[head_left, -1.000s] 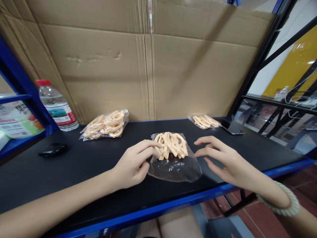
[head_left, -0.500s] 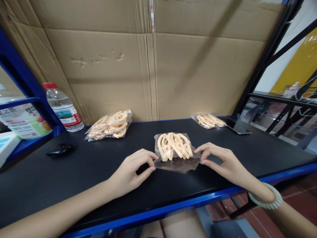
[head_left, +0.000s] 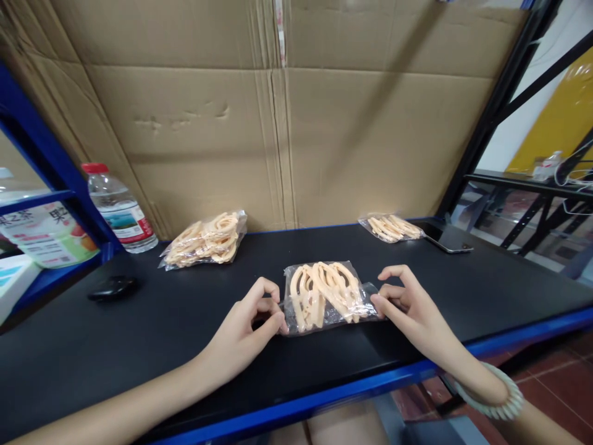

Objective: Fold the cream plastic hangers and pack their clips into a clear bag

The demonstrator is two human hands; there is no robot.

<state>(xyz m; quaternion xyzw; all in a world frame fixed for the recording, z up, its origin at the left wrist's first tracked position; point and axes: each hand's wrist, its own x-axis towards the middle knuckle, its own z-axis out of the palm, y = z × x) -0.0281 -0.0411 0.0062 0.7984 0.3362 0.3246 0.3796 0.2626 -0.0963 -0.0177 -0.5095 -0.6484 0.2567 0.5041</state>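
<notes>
A clear plastic bag (head_left: 327, 296) filled with several peach-coloured plastic clips lies flat on the black tabletop (head_left: 162, 334) in front of me. My left hand (head_left: 250, 324) pinches the bag's left lower corner between thumb and fingers. My right hand (head_left: 407, 303) pinches the bag's right edge. A pale beaded bracelet (head_left: 491, 402) sits on my right wrist.
A fuller bag of the same clips (head_left: 204, 238) lies at the back left, a flatter bag (head_left: 391, 227) at the back right beside a phone (head_left: 447, 238). A water bottle (head_left: 118, 207) and a black mouse (head_left: 111, 287) stand left. Cardboard (head_left: 287, 123) walls the back.
The bag stood bunched up with its empty lower part spread out a second ago. Both hands took its edges, folded it over and pulled it flat on the table.
</notes>
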